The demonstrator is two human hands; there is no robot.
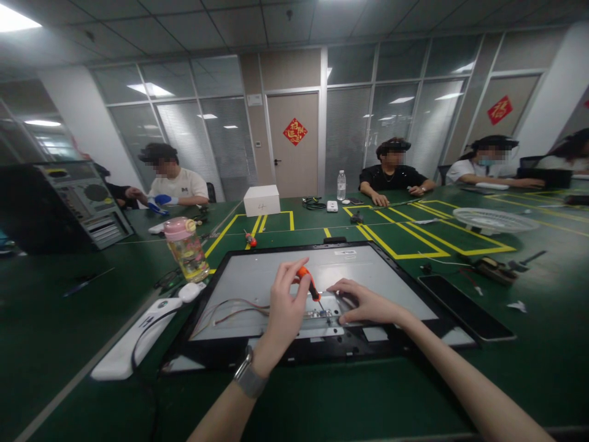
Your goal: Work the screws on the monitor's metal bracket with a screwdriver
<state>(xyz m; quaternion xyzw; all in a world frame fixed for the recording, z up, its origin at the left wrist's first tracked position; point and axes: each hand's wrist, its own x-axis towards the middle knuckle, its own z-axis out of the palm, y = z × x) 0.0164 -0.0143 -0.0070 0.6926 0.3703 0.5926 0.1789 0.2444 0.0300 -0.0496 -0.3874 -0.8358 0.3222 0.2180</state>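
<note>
A flat display panel [257, 264] with a grey metal back and black frame lies in front of me. My left hand [288, 298] is closed around the handle of an orange-and-black screwdriver [309, 281]. The tool tilts down, its tip at a small circuit board [322, 314] near the panel's lower middle. My right hand [365, 302] rests beside that board, fingers curved and thumb apart, touching the panel there. What lies beneath its fingers is hidden. Thin wires [234, 301] run left from the board across the metal back.
Left of the panel are a white power strip [138, 337], a pink-lidded bottle [186, 248] and a computer case [69, 205]. To the right lie a black phone [464, 307] and a brown device with cables [499, 269]. Several people sit across the green table, near a white box [262, 201].
</note>
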